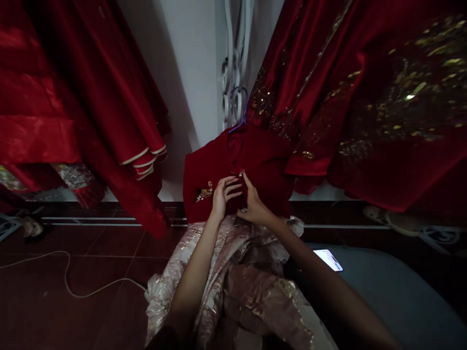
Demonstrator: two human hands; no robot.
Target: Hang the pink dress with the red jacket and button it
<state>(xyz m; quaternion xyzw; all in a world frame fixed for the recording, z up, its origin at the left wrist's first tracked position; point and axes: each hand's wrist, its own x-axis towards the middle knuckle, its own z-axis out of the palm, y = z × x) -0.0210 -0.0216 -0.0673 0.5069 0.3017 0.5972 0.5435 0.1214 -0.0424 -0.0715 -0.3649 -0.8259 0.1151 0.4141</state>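
A dark red jacket [204, 163] on a purple hanger [243, 116] stands upright before me. Gold brooch-like trim [205, 192] decorates its left side in view. My left hand [223, 195] rests against the jacket front, fingers stretched and slightly apart, its fingertips near the front opening. My right hand [254, 205] grips the front edge by a small shiny button [241, 173], one fingertip on it; its other fingers are partly hidden. Below, a shiny pinkish-gold patterned cloth [215, 272] lies bunched over my lap.
Red garments [120, 97] hang at left, and red gowns with gold sequins [365, 107] at right. Behind is a white scrolled metal frame [237, 63]. A lit phone [328, 260] lies on a grey seat [383, 291]. A white cable [91, 294] crosses the tiled floor. Shoes [29, 226] stand at far left.
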